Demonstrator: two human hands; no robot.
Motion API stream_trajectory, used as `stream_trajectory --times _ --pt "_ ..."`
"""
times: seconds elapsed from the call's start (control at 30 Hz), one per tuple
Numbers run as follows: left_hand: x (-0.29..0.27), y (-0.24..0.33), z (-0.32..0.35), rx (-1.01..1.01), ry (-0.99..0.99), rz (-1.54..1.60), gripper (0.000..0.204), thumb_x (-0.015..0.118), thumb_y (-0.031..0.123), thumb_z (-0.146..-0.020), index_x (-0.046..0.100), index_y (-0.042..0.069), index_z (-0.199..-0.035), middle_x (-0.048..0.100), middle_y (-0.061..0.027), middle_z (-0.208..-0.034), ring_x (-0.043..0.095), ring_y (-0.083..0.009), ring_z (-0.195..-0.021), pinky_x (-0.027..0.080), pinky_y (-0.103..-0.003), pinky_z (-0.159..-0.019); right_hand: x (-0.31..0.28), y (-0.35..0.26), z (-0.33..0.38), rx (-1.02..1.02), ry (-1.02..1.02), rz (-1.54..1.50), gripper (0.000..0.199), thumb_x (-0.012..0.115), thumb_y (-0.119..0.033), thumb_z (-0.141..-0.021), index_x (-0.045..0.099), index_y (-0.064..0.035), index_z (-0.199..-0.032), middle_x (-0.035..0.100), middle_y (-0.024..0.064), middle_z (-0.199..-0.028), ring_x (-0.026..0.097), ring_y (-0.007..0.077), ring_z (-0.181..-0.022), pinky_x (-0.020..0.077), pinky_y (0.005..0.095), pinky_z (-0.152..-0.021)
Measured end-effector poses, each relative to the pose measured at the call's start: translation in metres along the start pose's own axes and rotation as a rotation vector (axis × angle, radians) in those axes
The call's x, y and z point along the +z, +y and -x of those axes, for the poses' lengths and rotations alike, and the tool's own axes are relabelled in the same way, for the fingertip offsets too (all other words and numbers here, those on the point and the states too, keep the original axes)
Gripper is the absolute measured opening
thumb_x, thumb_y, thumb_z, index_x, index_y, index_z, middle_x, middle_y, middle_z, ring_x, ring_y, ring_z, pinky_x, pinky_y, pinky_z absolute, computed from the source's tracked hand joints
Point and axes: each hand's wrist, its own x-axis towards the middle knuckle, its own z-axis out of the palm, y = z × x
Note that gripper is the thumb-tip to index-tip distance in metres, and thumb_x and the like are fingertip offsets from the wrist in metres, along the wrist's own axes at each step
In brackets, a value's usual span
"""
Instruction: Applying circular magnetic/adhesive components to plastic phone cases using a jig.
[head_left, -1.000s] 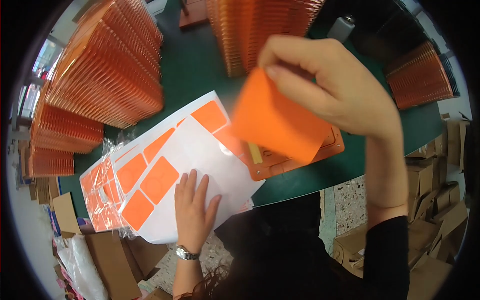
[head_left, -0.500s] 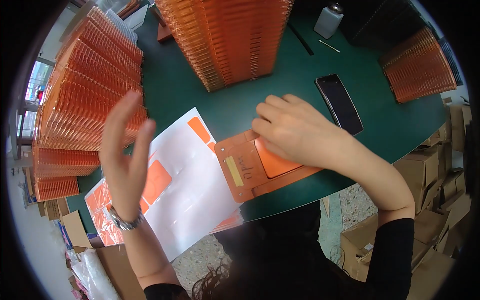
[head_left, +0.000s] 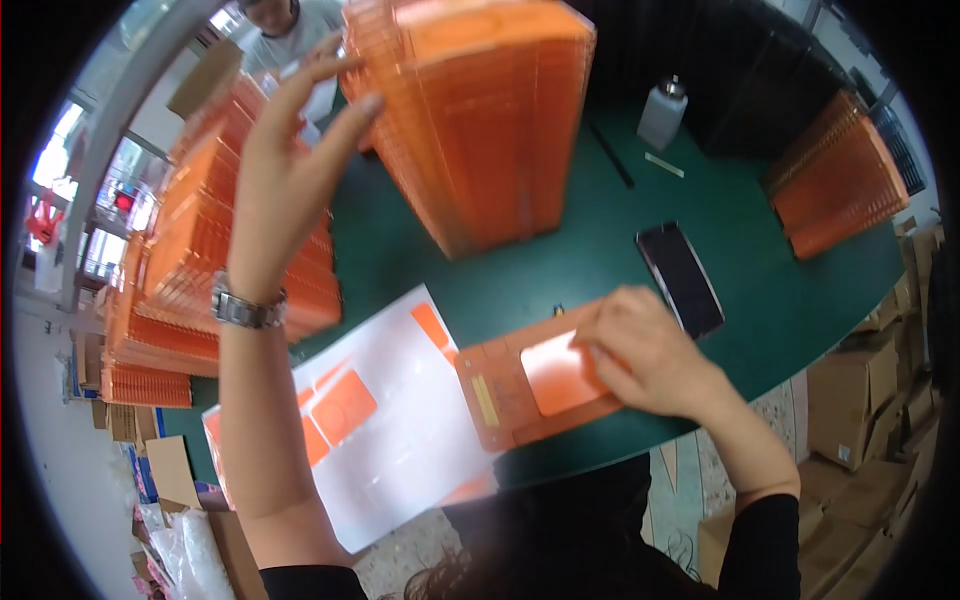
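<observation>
1. While right grip point(head_left: 652, 355) curls over orange square point(head_left: 562, 392), hold can't be told;
2. square lies on brown plate point(head_left: 510, 402), table point(head_left: 590, 235) beneath;
3. left grip point(head_left: 285, 185) spread wide by tall orange stack point(head_left: 490, 140), contact unclear.

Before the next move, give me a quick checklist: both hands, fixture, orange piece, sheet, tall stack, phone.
1. Right hand at the fixture: ok, over its right part.
2. Orange piece fully seated: cannot tell; the hand covers its right side.
3. Sheet clear of the fixture: not ok; they meet at its left end.
4. Left hand open: ok, thumb and fingers spread; contact with the tall stack, cannot tell.
5. Tall stack standing: ok.
6. Phone clear of the right hand: cannot tell.
</observation>
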Motion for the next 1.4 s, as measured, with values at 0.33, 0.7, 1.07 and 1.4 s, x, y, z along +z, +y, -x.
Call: stream_trajectory --times 0.33,0.7,1.07,1.4 --pt "-0.015 0.027 0.002 -0.145 -0.009 0.261 0.022 0.069 0.021 -0.098 0.069 0.006 -0.114 0.064 -0.0095 -0.134 0.054 -0.0202 -0.133 0.040 -0.034 -0.108 -0.013 0.003 0.018 0.166 0.283 -0.162 0.010 0.065 0.001 -0.086 0.067 -0.0006 -0.095 0.066 0.0103 -0.089 0.061 0.0261 -0.088 0.0490 0.0356 -0.080" --pt "0.048 0.080 0.219 -0.501 -0.172 0.435 0.012 0.078 0.009 -0.081 0.068 0.007 -0.088 0.038 -0.0270 -0.158 0.034 -0.0425 -0.149 0.030 -0.053 -0.119 -0.011 0.031 0.051 0.781 0.232 -0.550 0.023 0.056 -0.014 -0.103 0.064 0.0019 -0.119 0.064 0.0021 -0.096 0.058 0.0073 -0.087 0.0477 0.0248 -0.078" --pt "0.069 0.094 0.245 -0.343 -0.375 0.220 0.035 0.086 0.014 -0.074 0.067 0.008 -0.103 0.040 -0.0230 -0.158 0.030 -0.0447 -0.150 0.028 -0.057 -0.119 0.007 0.035 0.044 0.871 0.053 -0.842 0.029 0.059 -0.024 -0.105 0.064 0.0035 -0.111 0.064 0.0001 -0.087 0.058 0.0045 -0.078 0.0476 0.0216 -0.071" --pt "0.069 0.119 0.248 -0.888 -0.305 0.245 0.091 0.079 0.020 -0.084 0.029 0.006 -0.159 0.059 -0.0137 -0.125 0.052 -0.0223 -0.108 0.044 -0.038 -0.094 0.012 0.045 0.040 0.920 0.031 -0.953 0.027 0.066 -0.027 -0.102 0.060 -0.0017 -0.094 0.056 -0.0052 -0.068 0.051 0.0016 -0.059 0.0383 0.0190 -0.055"
